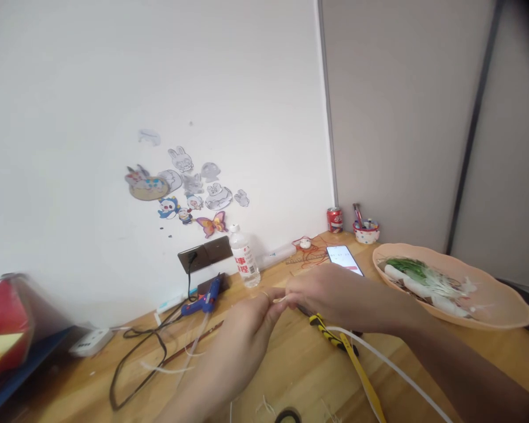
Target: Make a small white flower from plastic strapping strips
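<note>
Over the wooden table [317,376], my two hands meet fingertip to fingertip. My left hand [247,329] is closed in a pinch on a thin white strand, of which only a short bit shows between the fingers. My right hand [324,294] pinches at the same spot, its fingertips partly hidden. From beneath my right wrist a long white cord [392,365] curves to the lower right; whether it joins the pinched strand is hidden. Below that hand lie a tool with yellow-and-black handles [332,336] and a yellow strip [364,379].
A blue glue gun [203,301] with a black cable lies left, near a water bottle [245,258]. Behind my right hand are a phone [344,258], a red can [334,220] and a pen cup [366,231]. A pink tray [502,296] holds white and green material at right.
</note>
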A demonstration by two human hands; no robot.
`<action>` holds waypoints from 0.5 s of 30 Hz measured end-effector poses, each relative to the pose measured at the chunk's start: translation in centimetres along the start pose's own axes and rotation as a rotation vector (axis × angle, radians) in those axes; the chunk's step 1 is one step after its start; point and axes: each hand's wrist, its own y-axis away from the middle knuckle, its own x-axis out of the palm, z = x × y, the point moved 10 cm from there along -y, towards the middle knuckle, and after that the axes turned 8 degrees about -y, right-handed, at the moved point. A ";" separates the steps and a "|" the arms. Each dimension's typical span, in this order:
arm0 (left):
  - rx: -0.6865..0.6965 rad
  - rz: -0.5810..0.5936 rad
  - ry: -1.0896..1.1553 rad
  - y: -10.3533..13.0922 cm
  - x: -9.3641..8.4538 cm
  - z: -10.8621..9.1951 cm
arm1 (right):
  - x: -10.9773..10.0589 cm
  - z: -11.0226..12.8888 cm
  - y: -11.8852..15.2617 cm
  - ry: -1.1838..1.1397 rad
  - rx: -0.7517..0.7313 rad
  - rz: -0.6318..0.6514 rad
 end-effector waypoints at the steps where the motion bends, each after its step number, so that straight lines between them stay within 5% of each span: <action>1: -0.017 0.004 -0.036 0.0 0.1 0.3 | 0.0 -0.1 0.0 -0.006 0.004 0.014; 5: -0.076 -0.023 -0.099 0.0 -0.5 2.0 | -0.5 -2.4 -0.2 -0.011 0.081 0.007; 9: -0.120 -0.043 -0.040 -0.2 -1.7 3.5 | -0.7 -8.7 1.2 0.037 0.331 -0.090; 12: -0.155 -0.023 0.058 -0.3 -2.0 4.1 | 2.8 -12.6 3.7 0.064 0.516 -0.037; 15: -0.197 -0.017 0.142 -0.3 -2.0 4.6 | 7.2 -13.8 6.1 0.070 0.609 0.050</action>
